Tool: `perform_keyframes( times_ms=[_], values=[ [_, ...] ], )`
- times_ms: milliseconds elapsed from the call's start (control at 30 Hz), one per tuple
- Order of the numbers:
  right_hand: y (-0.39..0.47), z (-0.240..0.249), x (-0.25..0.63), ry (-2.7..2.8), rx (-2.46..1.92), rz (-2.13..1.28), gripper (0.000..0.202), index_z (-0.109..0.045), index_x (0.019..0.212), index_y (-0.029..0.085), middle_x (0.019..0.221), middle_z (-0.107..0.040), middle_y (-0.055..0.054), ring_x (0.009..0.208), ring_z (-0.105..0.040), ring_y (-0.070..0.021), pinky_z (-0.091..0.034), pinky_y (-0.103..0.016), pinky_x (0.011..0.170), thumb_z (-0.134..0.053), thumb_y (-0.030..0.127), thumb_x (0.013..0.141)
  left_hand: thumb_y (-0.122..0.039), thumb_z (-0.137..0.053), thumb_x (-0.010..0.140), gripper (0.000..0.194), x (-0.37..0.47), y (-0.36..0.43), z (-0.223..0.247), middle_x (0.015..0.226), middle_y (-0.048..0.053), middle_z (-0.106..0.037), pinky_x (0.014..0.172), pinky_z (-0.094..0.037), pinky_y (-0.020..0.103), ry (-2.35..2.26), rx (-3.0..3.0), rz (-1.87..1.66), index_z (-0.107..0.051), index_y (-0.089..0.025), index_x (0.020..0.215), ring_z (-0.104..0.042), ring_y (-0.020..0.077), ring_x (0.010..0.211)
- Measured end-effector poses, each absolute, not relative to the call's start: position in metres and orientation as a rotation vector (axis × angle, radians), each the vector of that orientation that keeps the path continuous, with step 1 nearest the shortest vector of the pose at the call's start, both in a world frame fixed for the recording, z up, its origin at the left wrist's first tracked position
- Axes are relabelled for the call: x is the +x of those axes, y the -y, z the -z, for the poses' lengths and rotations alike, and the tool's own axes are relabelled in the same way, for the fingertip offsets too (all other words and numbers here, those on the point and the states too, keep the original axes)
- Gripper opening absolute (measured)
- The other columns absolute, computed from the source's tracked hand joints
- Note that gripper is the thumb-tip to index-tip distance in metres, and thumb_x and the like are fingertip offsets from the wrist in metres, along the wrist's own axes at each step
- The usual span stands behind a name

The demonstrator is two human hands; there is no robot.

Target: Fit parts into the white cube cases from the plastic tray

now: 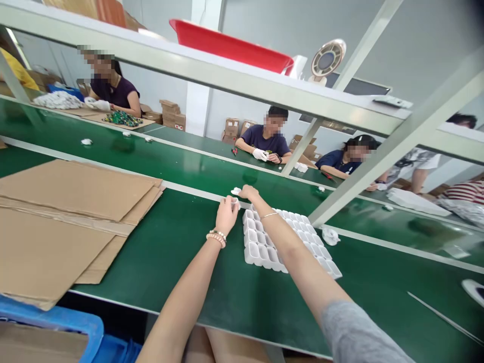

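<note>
One small white open cup (236, 203), left hand (226, 216) curled round it; right hand (249, 193), just beyond, pinching a small white piece (235, 191). I see a gridded white plastic tray (252, 256) right of the left hand.

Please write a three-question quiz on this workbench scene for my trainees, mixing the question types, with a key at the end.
1. Fill in: The right hand holds a small ____ piece.
2. Multiple choice: The beaded bracelets sit on the wrist of: A, the right hand; B, the left hand; C, neither.
3. True or false: The cardboard sheets lie to the left of the grid of white cups.

Key: 1, white; 2, B; 3, true.
</note>
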State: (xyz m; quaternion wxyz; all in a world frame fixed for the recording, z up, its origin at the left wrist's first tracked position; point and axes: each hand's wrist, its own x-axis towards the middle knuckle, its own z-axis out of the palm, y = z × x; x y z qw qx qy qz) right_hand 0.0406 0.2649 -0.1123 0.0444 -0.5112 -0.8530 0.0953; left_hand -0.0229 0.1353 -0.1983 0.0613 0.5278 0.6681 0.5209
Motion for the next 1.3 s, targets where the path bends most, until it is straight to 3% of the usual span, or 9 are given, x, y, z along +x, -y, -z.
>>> perform_keyframes(
  times_ms=[167,267,367,467,567,667,800,967,1300],
  values=[
    [-0.279,0.114,0.02,2.463,-1.807,-0.39,0.029,-0.066,0.105,0.006,0.116,-0.068,-0.022,0.109,-0.065,-0.0302,-0.053,-0.043,0.091,-0.073,0.026,0.085,-0.025,-0.063,0.09,0.036,-0.021,-0.133,0.195,0.11,0.016,-0.055,0.081,-0.054,0.039,-2.011,1.494,-1.718,-0.049,-0.016,0.122,-0.062,0.0267,0.099],
    [-0.282,0.105,0.033,2.404,-1.701,-0.492,0.025,-0.067,0.096,0.004,0.112,-0.069,-0.028,0.107,-0.067,-0.0353,-0.053,-0.04,0.086,-0.076,0.016,0.077,-0.017,-0.065,0.086,0.035,-0.022,-0.132,0.192,0.107,0.014,-0.054,0.089,-0.052,0.042,-1.987,1.496,-1.774,-0.051,-0.014,0.118,-0.06,0.0278,0.104],
    [-0.274,0.093,0.061,2.348,-1.469,-0.672,0.028,-0.067,0.099,0.005,0.108,-0.073,-0.022,0.099,-0.07,-0.0311,-0.054,-0.034,0.081,-0.076,0.013,0.073,-0.012,-0.064,0.084,0.023,-0.02,-0.126,0.184,0.106,0.014,-0.052,0.096,-0.05,0.046,-1.941,1.545,-1.832,-0.055,-0.015,0.104,-0.058,0.0289,0.107],
    [-0.249,0.082,0.104,2.287,-1.211,-0.877,0.034,-0.067,0.106,0.011,0.105,-0.075,-0.013,0.094,-0.072,-0.0243,-0.057,-0.032,0.08,-0.076,0.019,0.074,-0.01,-0.063,0.082,0.025,-0.014,-0.116,0.172,0.115,0.015,-0.052,0.102,-0.045,0.048,-1.863,1.625,-1.904,-0.051,-0.017,0.102,-0.054,0.03,0.117],
    [-0.213,0.073,0.152,2.109,-0.888,-1.151,0.048,-0.067,0.107,0.015,0.103,-0.075,-0.01,0.097,-0.07,-0.0248,-0.058,-0.038,0.085,-0.084,0.031,0.065,-0.012,-0.062,0.082,0.033,-0.003,-0.104,0.162,0.128,0.015,-0.053,0.102,-0.046,0.046,-1.703,1.719,-1.974,-0.046,-0.02,0.11,-0.054,0.0283,0.123],
    [-0.174,0.069,0.19,1.935,-0.61,-1.296,0.055,-0.068,0.102,0.018,0.097,-0.075,-0.009,0.09,-0.07,-0.0242,-0.057,-0.043,0.087,-0.092,0.039,0.056,-0.013,-0.061,0.081,0.039,0.012,-0.093,0.155,0.12,0.013,-0.057,0.094,-0.051,0.041,-1.645,1.835,-2.006,-0.042,-0.02,0.116,-0.06,0.0252,0.111],
    [-0.133,0.066,0.217,2.024,-0.435,-1.005,0.05,-0.066,0.109,0.022,0.095,-0.072,-0.006,0.085,-0.068,-0.0219,-0.058,-0.043,0.083,-0.088,0.04,0.067,-0.012,-0.057,0.083,0.042,0.029,-0.079,0.146,0.113,0.012,-0.056,0.09,-0.052,0.042,-1.746,2.199,-2.038,-0.045,-0.019,0.123,-0.059,0.0257,0.108],
    [-0.111,0.059,0.228,2.25,-0.321,-0.399,0.029,-0.067,0.116,0.03,0.092,-0.068,-0.002,0.084,-0.065,-0.0192,-0.057,-0.039,0.08,-0.068,0.027,0.088,-0.017,-0.054,0.09,0.02,0.039,-0.066,0.138,0.1,0.01,-0.061,0.078,-0.054,0.035,-1.742,2.515,-2.001,-0.05,-0.019,0.11,-0.061,0.0212,0.092],
    [-0.108,0.069,0.234,2.292,-0.315,-0.232,0.038,-0.063,0.131,0.032,0.084,-0.063,-0.003,0.071,-0.062,-0.0193,-0.057,-0.035,0.062,-0.061,0.028,0.093,-0.023,-0.053,0.089,0.02,0.04,-0.06,0.141,0.093,0.008,-0.067,0.072,-0.054,0.033,-1.962,2.419,-1.866,-0.057,-0.019,0.109,-0.064,0.0206,0.085]
  ],
)
